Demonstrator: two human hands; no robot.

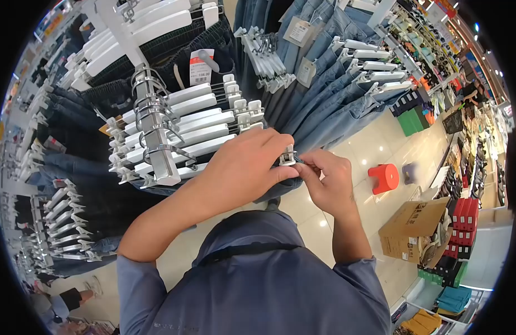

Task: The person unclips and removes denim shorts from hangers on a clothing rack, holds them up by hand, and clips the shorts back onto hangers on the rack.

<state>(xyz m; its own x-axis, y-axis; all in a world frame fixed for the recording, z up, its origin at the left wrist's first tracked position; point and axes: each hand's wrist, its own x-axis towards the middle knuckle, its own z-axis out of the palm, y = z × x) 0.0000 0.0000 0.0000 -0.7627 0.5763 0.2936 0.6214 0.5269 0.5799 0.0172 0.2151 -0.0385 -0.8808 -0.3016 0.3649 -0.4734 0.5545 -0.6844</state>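
Note:
White clip hangers [205, 131] hang in a row by metal hooks from a silver rail [157, 151], with dark trousers below them. At the right end of the nearest hanger, my left hand [252, 159] is closed on a clip [287, 156], thumb below and fingers above. Just right of that clip, my right hand [327, 178] pinches the edge of a pair of jeans [269, 192], thumb and forefinger together. The two hands almost touch. Most of the jeans are hidden under my left hand and forearm.
More jeans [347, 120] hang beyond and to the right. A dark row of trousers [73, 162] is at the left. On the tiled floor stand a red stool [383, 178] and a cardboard box [406, 231] beside stacked shoe boxes [464, 223]. Another person's hand [87, 293] shows at the lower left.

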